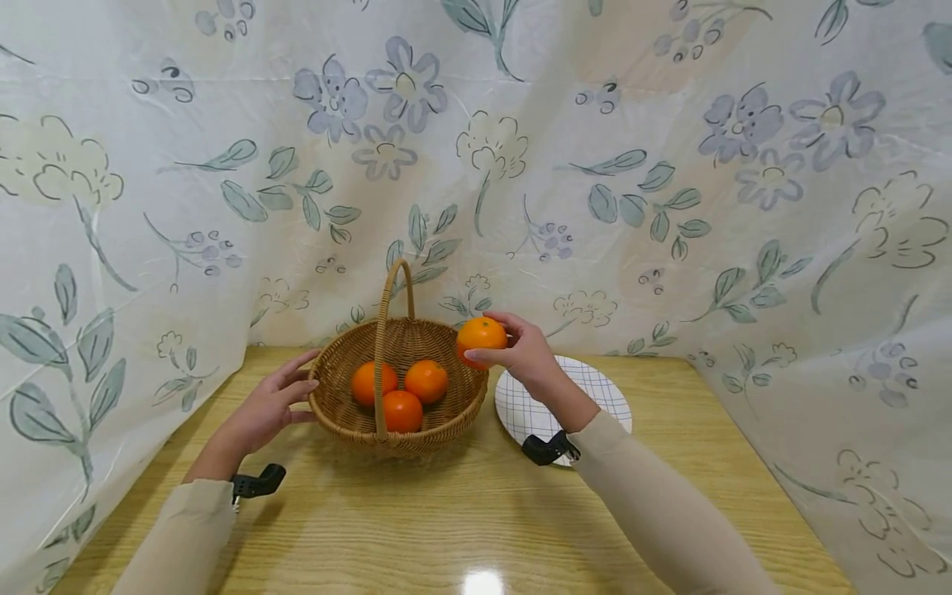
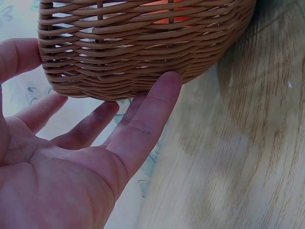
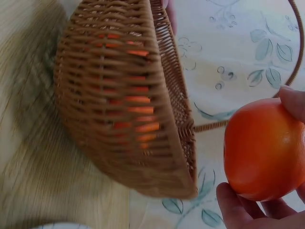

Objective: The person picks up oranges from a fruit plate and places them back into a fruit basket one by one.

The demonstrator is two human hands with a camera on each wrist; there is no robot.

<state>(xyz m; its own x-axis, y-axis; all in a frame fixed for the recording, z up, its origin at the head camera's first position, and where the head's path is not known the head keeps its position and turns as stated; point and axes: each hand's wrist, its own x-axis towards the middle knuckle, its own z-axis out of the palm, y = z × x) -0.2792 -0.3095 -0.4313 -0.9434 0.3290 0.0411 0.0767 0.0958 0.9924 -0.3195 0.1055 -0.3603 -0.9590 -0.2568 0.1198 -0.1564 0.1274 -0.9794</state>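
Observation:
A round wicker basket (image 1: 338, 417) with a tall arched handle stands on the table, with three oranges (image 1: 402, 411) inside it. At its left side my left hand (image 1: 271, 405) touches the outer wall with spread, fairly straight fingers. The left wrist view shows the thumb (image 2: 147, 119) and fingers resting against the weave. My right hand (image 1: 531, 355) grips another orange (image 1: 479, 332) between thumb and fingers. That orange is in the air just above the basket's right rim. In the right wrist view its smooth skin (image 3: 264, 148) shows beside the basket.
A white plate (image 1: 595, 384) with a blue grid pattern lies right of the basket, partly behind the right hand and wrist. The wooden table (image 1: 416, 521) meets a flower-patterned cloth (image 1: 521, 207) at the back and sides. Black wrist mounts (image 1: 256, 481) sit on both wrists.

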